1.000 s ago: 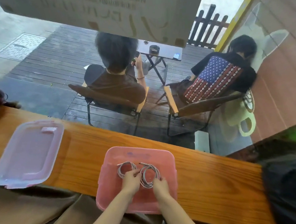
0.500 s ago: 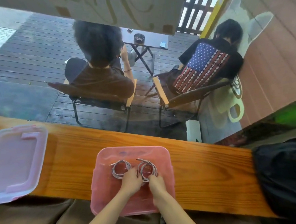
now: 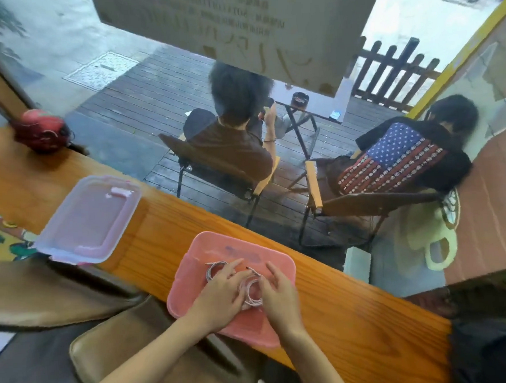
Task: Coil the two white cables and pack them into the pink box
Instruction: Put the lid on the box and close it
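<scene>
In the pink plastic box, looped cables.

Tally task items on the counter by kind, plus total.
White cable coils: 2, both inside the box
Pink box: 1
Clear lid: 1, lying off the box
Total: 4

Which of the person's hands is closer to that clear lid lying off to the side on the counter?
Left. The left hand lies in the pink box, on the side facing the clear lid. The right hand is in the box too, but beyond the left hand, farther from the lid.
</scene>
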